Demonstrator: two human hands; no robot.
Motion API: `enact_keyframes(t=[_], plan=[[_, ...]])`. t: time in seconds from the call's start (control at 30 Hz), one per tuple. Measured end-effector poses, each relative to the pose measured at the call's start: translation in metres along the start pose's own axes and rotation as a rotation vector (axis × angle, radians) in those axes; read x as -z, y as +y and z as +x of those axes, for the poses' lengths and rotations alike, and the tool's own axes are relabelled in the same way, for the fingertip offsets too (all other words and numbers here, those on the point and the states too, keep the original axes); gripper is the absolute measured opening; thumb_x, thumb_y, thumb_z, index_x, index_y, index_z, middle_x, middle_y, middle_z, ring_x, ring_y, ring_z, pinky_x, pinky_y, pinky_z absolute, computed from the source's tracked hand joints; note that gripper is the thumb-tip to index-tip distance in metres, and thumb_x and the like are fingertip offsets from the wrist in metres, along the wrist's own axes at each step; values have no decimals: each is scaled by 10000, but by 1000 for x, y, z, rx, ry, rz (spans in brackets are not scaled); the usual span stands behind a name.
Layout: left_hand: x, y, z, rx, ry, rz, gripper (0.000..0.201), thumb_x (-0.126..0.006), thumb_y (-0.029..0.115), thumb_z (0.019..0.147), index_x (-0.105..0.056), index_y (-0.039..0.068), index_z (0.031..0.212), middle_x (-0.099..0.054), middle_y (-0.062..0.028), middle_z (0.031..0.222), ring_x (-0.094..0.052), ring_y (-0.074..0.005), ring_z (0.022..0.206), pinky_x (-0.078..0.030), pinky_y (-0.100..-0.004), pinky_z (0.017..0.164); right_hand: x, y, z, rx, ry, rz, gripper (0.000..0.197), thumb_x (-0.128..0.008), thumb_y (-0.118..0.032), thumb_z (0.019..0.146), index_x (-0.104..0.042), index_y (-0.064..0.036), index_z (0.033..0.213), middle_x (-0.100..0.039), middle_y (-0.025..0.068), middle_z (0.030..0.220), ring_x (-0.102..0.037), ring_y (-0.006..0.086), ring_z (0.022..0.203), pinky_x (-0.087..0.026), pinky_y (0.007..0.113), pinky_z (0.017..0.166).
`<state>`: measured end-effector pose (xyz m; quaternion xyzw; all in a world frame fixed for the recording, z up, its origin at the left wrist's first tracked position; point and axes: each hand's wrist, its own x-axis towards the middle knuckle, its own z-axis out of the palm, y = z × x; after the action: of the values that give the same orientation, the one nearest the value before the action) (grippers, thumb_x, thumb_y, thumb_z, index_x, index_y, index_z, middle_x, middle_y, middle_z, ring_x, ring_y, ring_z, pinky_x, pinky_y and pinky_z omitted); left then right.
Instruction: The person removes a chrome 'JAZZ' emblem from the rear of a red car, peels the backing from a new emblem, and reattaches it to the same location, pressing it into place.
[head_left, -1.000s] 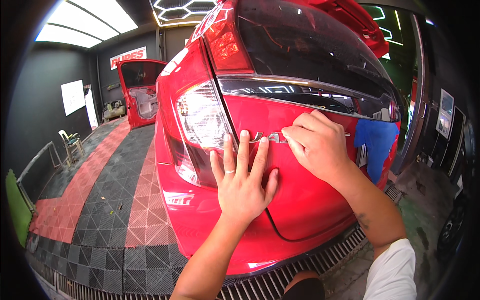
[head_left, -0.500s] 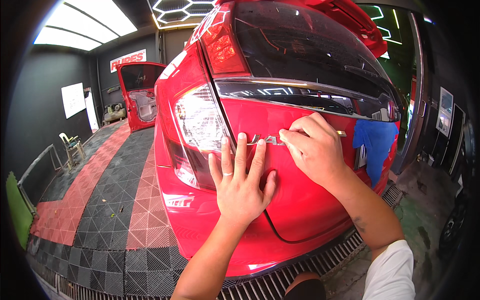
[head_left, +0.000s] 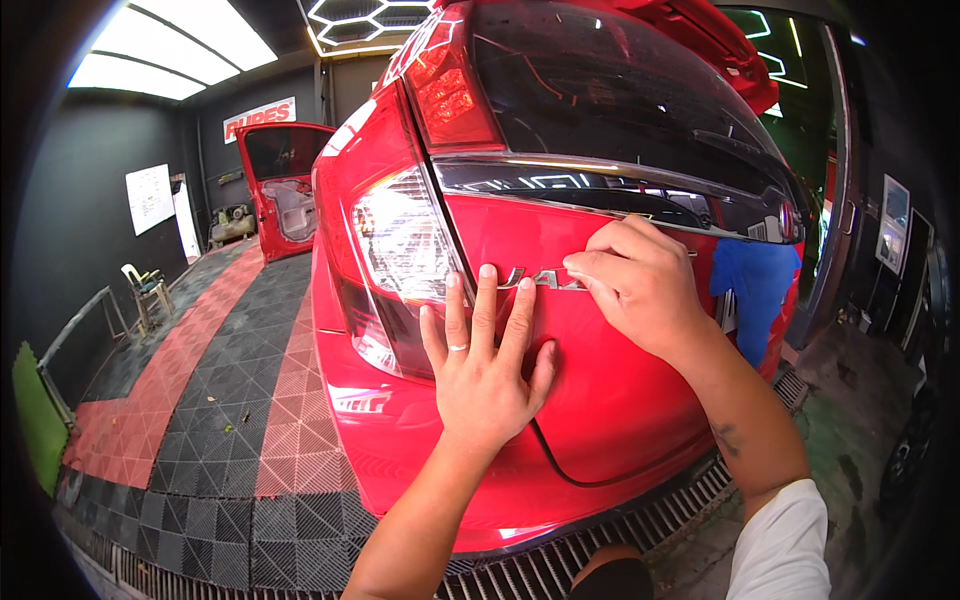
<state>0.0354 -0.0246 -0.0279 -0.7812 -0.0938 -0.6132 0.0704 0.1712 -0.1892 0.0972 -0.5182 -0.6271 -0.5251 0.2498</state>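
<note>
My left hand (head_left: 482, 372) lies flat on the red tailgate (head_left: 610, 400) of the car, fingers spread & pointing up, palm pressed to the paint just below the chrome lettering (head_left: 540, 280). Ring on one finger. Fingertips reach the lower edge of the letters, near the tail light (head_left: 400, 245) on the left. It grips nothing, just open on the panel.

My right hand (head_left: 635, 285) is curled at the right end of the same lettering, fingertips bunched tog. & touching the last chrome letters. Can't tell if something thin is pinched between the fingers; they hide that spot. Knuckles sit just under the chrome trim strip (head_left: 600, 185) that runs below the dark rear window (head_left: 610, 90).

Hands are close, side by side, not touching each other; lettering is between them, w/ left below it & right on top of its end.

Blue cloth or film (head_left: 755, 295) hangs on the tailgate right of my right hand. Floor (head_left: 220, 400) is red & dark plastic grid tiles, w/ a metal drain grate (head_left: 600, 545) under the bumper. Open red car door (head_left: 280, 185) at back left, white chair (head_left: 145, 285) near the dark wall, hexagon lights (head_left: 370, 20) overhead.
</note>
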Motion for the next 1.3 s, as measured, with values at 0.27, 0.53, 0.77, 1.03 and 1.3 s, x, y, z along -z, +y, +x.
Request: enact_keyframes(t=[0.27, 0.53, 0.77, 1.03, 1.3], plan=[[-1, 0, 0, -3, 8, -8, 763, -824, 435, 977, -655, 225, 1690, -476, -198, 1827, -355, -466, 1726, -183, -667, 1396, -3, -1, 2, 7, -20, -8, 248, -879, 47, 799, -872, -82, 1011, -764, 60, 944, -718, 274, 858, -606, 407, 726], [-1, 1, 0, 0, 12, -14, 764, -826, 436, 973, -658, 221, 1687, -486, -204, 1820, -367, -468, 1719, -185, -664, 1396, 1, 1, 5, 18, -78, -24, 249, -875, 33, 792, -867, -79, 1014, -772, 64, 955, -728, 283, 900, -620, 420, 759], [0, 1, 0, 1, 8, -6, 770, -826, 435, 973, -653, 219, 1691, -484, -205, 1822, -364, -469, 1721, -180, -665, 1399, 2, -1, 8, 48, -94, -68, 168, -834, -39, 851, -873, -110, 998, -775, 17, 977, -722, 243, 930, -636, 402, 800], [0, 1, 0, -3, 9, -8, 767, -822, 436, 977, -651, 222, 1693, -475, -199, 1830, -359, -467, 1724, -176, -667, 1399, 4, -2, 6, 48, -114, -81, 231, -868, 15, 805, -870, -83, 1014, -775, 46, 969, -721, 267, 907, -625, 417, 764], [0, 1, 0, -1, 5, -8, 758, -821, 440, 980, -656, 222, 1687, -468, -191, 1836, -341, -458, 1734, -161, -658, 1405, 3, -7, 4, 50, -88, -125, 215, -878, -4, 808, -870, -81, 1008, -771, 39, 966, -719, 259, 897, -625, 405, 754]])
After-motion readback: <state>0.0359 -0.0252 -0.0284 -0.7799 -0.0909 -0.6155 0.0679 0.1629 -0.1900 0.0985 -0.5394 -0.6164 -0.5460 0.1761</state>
